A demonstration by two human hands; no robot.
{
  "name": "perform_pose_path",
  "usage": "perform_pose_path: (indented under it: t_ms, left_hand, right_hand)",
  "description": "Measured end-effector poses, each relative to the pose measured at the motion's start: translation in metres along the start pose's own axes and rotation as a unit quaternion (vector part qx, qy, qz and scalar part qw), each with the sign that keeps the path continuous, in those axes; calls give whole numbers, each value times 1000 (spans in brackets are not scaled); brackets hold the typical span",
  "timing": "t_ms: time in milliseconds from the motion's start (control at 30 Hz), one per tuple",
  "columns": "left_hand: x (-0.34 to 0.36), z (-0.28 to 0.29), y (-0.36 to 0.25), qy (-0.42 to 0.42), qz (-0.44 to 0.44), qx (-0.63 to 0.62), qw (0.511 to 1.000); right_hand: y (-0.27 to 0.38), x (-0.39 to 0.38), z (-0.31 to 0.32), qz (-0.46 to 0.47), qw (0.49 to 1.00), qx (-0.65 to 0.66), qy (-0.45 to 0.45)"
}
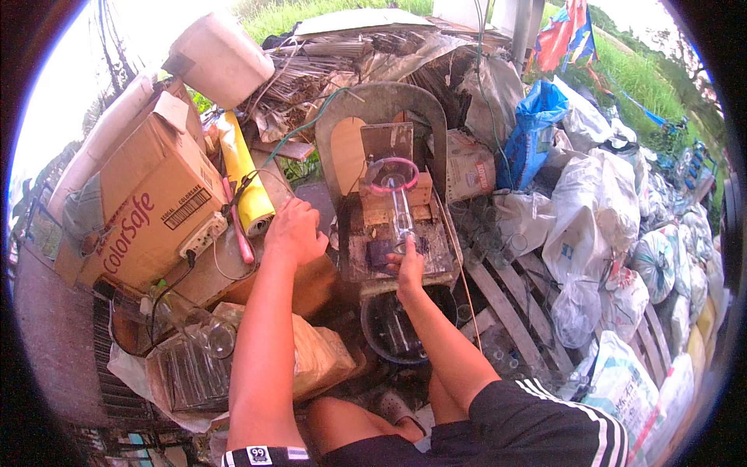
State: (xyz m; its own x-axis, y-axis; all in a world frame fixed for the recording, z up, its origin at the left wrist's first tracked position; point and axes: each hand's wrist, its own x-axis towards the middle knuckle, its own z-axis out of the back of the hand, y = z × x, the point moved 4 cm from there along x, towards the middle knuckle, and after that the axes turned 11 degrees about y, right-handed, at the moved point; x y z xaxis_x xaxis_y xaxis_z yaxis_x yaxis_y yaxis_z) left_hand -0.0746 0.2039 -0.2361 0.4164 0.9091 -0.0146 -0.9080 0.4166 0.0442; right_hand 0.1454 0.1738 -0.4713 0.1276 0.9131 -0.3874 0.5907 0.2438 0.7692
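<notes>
My right hand is closed around the narrow end of a clear glass bottle. The bottle's wide far end lies at a pink ring, in front of a wooden block fixture on the seat of a grey plastic chair. Over to the left, my left hand is closed with its fingers curled at the corner of a wooden stand, near a yellow roll. Whatever may be inside those fingers is hidden.
Below the chair's front edge sits a dark round basin. A cardboard box and a white power strip stand left. More glass bottles lie by a brown paper sack. White sacks and wooden slats fill the right.
</notes>
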Motion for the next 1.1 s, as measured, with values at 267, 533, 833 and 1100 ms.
perform_pose_path:
  t_ms: [267,533,833,1100]
  left_hand:
    - [0,-5,3,-55,-22,3,998]
    - [0,1,0,-3,-3,3,1000]
    - [-1,5,-2,25,10,-5,1000]
    - [0,4,-1,22,12,-10,1000]
  right_hand:
    - [6,-11,-5,12,999,-30,-43]
    - [-2,-3,-1,100,988,-91,-74]
    - [-3,5,2,26,1000,-3,-7]
    - [-4,-1,3,-51,999,-12,-13]
